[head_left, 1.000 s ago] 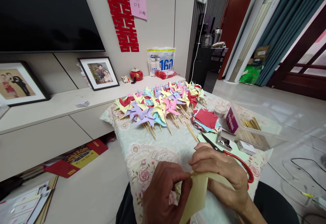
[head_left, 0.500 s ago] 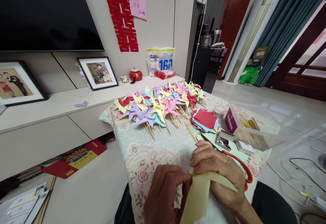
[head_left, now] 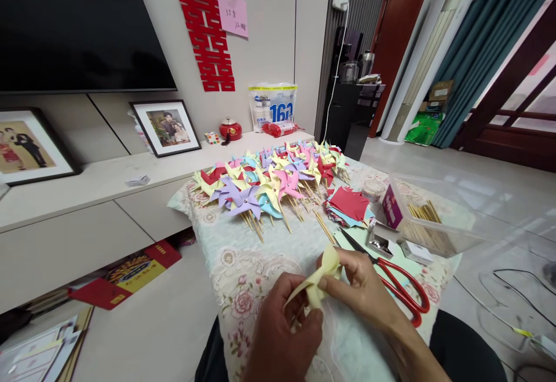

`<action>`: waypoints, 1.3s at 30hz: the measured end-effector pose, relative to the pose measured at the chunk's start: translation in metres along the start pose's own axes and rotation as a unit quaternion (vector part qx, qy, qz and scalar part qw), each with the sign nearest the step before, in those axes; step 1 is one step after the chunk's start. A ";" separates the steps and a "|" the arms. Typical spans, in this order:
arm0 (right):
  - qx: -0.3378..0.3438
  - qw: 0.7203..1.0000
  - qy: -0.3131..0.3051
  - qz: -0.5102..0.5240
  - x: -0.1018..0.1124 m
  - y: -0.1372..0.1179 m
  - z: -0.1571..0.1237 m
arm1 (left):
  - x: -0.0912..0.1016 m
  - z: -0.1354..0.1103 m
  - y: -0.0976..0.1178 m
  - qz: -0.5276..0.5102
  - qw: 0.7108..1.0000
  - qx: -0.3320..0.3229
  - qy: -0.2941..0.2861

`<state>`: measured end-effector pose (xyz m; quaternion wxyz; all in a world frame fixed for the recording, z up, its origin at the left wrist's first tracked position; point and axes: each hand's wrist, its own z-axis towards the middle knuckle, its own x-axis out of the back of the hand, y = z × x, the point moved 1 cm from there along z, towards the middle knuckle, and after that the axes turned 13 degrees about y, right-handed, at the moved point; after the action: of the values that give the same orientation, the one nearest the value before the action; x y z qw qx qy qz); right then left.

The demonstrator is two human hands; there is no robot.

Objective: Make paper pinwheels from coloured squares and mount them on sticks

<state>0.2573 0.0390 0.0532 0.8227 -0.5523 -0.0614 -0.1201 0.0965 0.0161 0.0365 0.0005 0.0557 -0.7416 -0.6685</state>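
Note:
A pale yellow paper pinwheel (head_left: 319,278) with curled blades is held between both hands above the table's near edge. My left hand (head_left: 286,327) grips it from below left, thumb and fingers pinched around its lower part. My right hand (head_left: 356,283) pinches the blades from the right with thumb and forefinger. The pinwheel's centre is partly hidden by the fingers. Red-handled scissors (head_left: 402,289) lie just right of my right hand, blades pointing away. Ahead lie many finished paper pinwheels (head_left: 271,182) on sticks, in purple, pink, yellow, blue and red.
Stacked red and blue paper squares (head_left: 347,204) lie past the scissors. Beside them are loose sticks (head_left: 324,226), a small open box of metal pins (head_left: 381,245) and a clear plastic bin (head_left: 454,246) with more sticks. A floral cloth (head_left: 243,266) covers the table.
The yellow paper has been turned and lifted, its blades now curled upward between the fingers. My right hand has rolled from palm-down to a side pinch, uncovering more of the scissors' handles.

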 end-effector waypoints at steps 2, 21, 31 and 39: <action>-0.071 0.997 -0.026 0.014 -0.002 0.005 0.000 | 0.002 0.005 -0.007 -0.036 0.996 0.069 -0.034; -0.242 0.951 -0.031 0.192 0.000 0.033 0.000 | 0.000 0.015 -0.016 -0.217 0.961 0.172 0.024; -0.315 0.905 -0.045 0.281 -0.002 0.037 -0.003 | -0.003 0.011 -0.008 -0.165 0.970 0.165 0.063; -0.306 0.904 -0.070 0.289 -0.006 0.043 -0.005 | -0.011 0.008 -0.001 -0.185 0.967 0.165 0.063</action>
<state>0.2625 0.0511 0.0113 0.6051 -0.7776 0.0834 0.1490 0.1069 0.0252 0.0357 -0.0852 0.2336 -0.8170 -0.5203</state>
